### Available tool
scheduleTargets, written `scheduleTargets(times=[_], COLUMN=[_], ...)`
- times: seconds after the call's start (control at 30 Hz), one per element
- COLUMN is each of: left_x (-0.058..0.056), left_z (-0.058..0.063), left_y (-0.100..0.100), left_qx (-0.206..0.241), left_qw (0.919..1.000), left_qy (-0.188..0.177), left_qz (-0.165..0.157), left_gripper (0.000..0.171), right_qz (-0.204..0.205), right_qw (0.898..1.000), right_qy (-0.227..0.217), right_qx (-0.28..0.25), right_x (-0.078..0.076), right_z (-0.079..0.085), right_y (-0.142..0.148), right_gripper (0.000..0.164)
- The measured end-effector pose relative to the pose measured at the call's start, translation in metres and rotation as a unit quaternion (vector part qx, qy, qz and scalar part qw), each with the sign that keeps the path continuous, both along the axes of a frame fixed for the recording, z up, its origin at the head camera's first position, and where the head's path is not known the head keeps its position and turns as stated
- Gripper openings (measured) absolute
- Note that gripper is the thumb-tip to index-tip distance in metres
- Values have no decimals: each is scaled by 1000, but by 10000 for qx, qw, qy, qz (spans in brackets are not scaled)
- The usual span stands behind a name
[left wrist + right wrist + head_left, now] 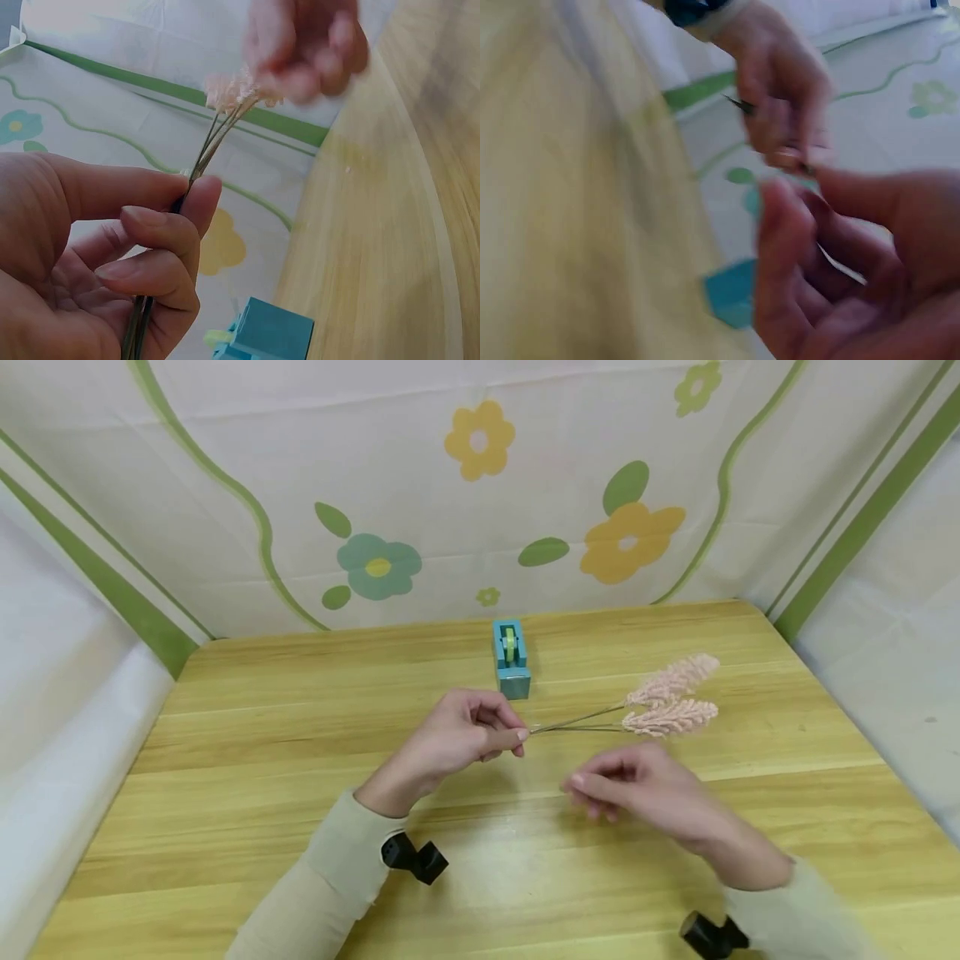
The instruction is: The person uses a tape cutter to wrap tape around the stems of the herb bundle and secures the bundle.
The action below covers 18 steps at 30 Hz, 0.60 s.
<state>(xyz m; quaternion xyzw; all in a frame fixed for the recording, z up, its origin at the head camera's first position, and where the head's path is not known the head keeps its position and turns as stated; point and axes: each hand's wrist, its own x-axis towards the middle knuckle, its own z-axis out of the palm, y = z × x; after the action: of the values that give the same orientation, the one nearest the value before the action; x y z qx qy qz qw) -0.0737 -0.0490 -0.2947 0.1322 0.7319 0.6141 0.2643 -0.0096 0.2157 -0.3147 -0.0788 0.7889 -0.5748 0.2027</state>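
Observation:
My left hand (pixel 468 731) pinches the thin stems (pixel 577 727) of artificial flowers between thumb and fingertips. In the left wrist view, the lower stems (pixel 138 330) run down through the curled fingers. Two fluffy pale pink flower heads (pixel 670 717) point to the right, above the wooden table. My right hand (pixel 652 789), blurred, hovers in front of the flowers, its fingers loosely bent and apart from the stems. Nothing can be made out between its fingertips. Just beyond the left hand stands a teal tape dispenser (pixel 513 683) with a yellowish roll.
The wooden table (pixel 247 735) reaches back to a white cloth (pixel 420 460) printed with flowers. White cloth panels also hang at the left and right sides. Black wrist cameras sit on both sleeves.

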Motion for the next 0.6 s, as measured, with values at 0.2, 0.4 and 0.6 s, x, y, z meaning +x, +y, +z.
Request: scheduleTargets(times=[0.2,0.4,0.6], left_x=[-1,-2,-1], left_z=[-2,-4,-10], left_y=[2,6,10], left_qx=[-10,-136,-294], left_qw=[9998,9997,9984], left_qy=[208,215,479], left_qz=[11,44,41], left_gripper=[4,2,2], right_qz=[503,903,2716], right_qw=[9801,9629,9313], right_qy=[1740,1483,404], right_qx=[808,2064,2393], right_x=[-9,-54,-90], right_z=[56,75,59], right_y=[16,4,8], right_gripper=[15,15,22])
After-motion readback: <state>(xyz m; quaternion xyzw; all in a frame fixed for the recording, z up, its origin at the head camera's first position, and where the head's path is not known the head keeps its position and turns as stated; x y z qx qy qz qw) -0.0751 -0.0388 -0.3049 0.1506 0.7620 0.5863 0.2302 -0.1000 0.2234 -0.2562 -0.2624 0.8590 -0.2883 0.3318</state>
